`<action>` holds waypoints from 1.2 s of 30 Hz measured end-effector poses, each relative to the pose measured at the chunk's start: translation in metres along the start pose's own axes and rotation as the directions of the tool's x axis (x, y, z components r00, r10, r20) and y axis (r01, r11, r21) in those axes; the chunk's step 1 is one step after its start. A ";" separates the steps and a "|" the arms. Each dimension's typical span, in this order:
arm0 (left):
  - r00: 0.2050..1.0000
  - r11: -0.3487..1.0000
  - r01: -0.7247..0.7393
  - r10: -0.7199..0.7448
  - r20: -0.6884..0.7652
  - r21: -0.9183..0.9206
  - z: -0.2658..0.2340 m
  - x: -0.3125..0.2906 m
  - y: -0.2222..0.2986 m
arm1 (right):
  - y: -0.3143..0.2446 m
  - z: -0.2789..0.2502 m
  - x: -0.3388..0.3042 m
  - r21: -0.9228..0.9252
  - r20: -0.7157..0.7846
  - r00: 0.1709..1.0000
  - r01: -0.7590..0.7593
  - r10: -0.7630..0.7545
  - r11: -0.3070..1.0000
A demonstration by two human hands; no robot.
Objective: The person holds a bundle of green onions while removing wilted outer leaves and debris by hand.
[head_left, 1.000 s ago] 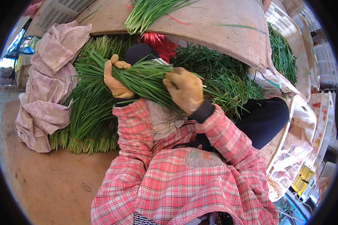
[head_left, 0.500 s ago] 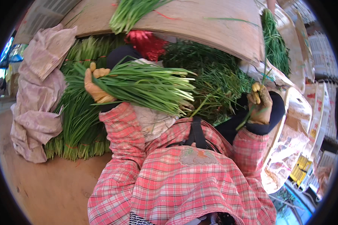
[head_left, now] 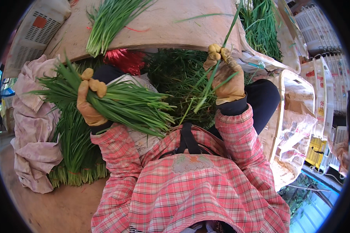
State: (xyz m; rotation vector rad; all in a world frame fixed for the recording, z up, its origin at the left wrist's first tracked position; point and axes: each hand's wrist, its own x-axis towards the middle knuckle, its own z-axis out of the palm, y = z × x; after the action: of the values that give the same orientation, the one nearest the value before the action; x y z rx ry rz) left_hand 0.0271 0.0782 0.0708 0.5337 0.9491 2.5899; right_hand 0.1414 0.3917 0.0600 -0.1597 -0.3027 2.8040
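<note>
My left hand (head_left: 88,95), in what looks like a tan glove, grips a thick bunch of garlic chives (head_left: 134,101) around its middle. The pale stem ends point right and the green leaf tips fan out to the left. Held up to the right, my right hand (head_left: 226,77) pinches a few loose chive blades (head_left: 232,29); one long blade rises above the fingers and others hang below. Between and beyond my hands, a tangled heap of loose leaves (head_left: 163,75) lies below the board's edge.
A wooden board (head_left: 182,35) spans the far side, bearing a chive bunch (head_left: 111,27). Shiny red strips (head_left: 124,62) hang beneath its edge. Tied chive bundles (head_left: 76,151) are stacked left beside a crumpled cloth (head_left: 37,120). More greens (head_left: 262,31) and a white crate (head_left: 297,83) stand right.
My right hand has moved up and left from beside my knee, carrying the loose blades. The left-hand bunch has shifted left and tilted, its stem ends now lower. The view has turned somewhat.
</note>
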 end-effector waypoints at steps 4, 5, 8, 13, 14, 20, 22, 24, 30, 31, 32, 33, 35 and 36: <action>0.998 0.997 -0.064 0.064 0.017 0.044 0.007 0.003 0.003 | 0.015 0.009 0.006 -0.013 -0.002 0.999 -0.038 0.038 0.999; 0.995 0.995 -0.094 0.093 0.023 0.038 0.003 0.002 0.002 | 0.016 0.007 0.008 0.002 0.003 0.999 -0.051 0.051 0.999; 0.994 0.997 -0.078 0.079 0.078 -0.024 0.000 -0.002 0.006 | 0.021 0.007 0.012 0.055 0.006 0.996 -0.089 0.089 0.995; 0.996 0.980 0.030 -0.011 -0.094 0.198 0.039 -0.003 0.001 | 0.051 0.031 0.024 0.103 0.004 0.990 -0.138 0.138 0.985; 0.995 0.954 0.067 -0.043 -0.086 0.293 0.042 0.000 0.002 | 0.056 0.033 0.030 0.080 0.018 0.987 -0.163 0.162 0.983; 0.975 0.882 0.206 -0.221 -0.015 0.423 0.076 0.008 -0.012 | 0.080 0.093 0.048 0.066 -0.089 0.996 -0.014 0.019 0.998; 0.957 0.880 0.286 -0.280 -0.072 0.379 0.083 0.002 -0.009 | 0.080 0.107 0.049 0.062 -0.075 0.997 -0.006 0.010 0.998; 0.944 0.826 0.327 -0.308 -0.117 0.458 0.081 -0.001 -0.009 | 0.082 0.114 0.046 0.064 -0.068 0.998 -0.003 0.007 0.998; 0.904 0.691 0.407 -0.400 -0.153 0.598 0.086 0.009 0.001 | 0.083 0.114 0.049 0.202 0.001 0.998 -0.056 0.058 0.978; 0.926 0.716 0.359 -0.353 -0.133 0.599 0.087 0.007 0.000 | 0.082 0.115 0.049 0.247 0.008 0.997 -0.076 0.076 0.966; 0.946 0.741 0.308 -0.304 -0.112 0.597 0.088 0.005 -0.002 | 0.082 0.115 0.050 0.244 -0.016 0.998 -0.061 0.067 0.968; 0.951 0.755 0.297 -0.292 -0.106 0.584 0.087 0.004 -0.004 | 0.082 0.116 0.051 0.241 -0.039 0.998 -0.046 0.058 0.969; 0.945 0.775 0.315 -0.307 -0.109 0.548 0.080 0.004 -0.009 | 0.082 0.119 0.052 0.240 -0.075 0.996 -0.028 0.047 0.970; 0.935 0.779 0.343 -0.333 -0.117 0.525 0.076 0.004 -0.012 | 0.082 0.121 0.052 0.242 -0.088 0.995 -0.024 0.046 0.970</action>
State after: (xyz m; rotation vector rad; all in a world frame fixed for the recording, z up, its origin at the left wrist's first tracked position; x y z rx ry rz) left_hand 0.0596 0.1300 0.1173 0.4190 1.6324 1.9906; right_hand 0.0509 0.3094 0.1554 -0.2399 0.0642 2.8281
